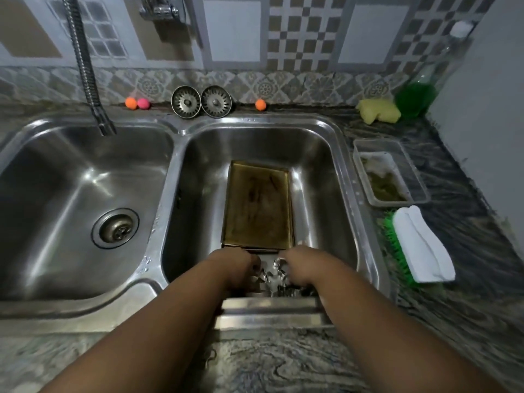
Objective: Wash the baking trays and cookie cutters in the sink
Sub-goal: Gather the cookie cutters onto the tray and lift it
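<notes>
Brown rectangular baking tray (258,205) lies mid-frame in steel sink basin (317,171), bare floor either side. At its near edge, left hand (241,266) and right hand (302,265) curl over blurred metal cookie cutters (269,279); grips indiscernible.

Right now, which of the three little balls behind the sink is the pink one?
The pink ball, beside the left orange ball, left of the strainers; the right orange ball sits alone past them.
</notes>
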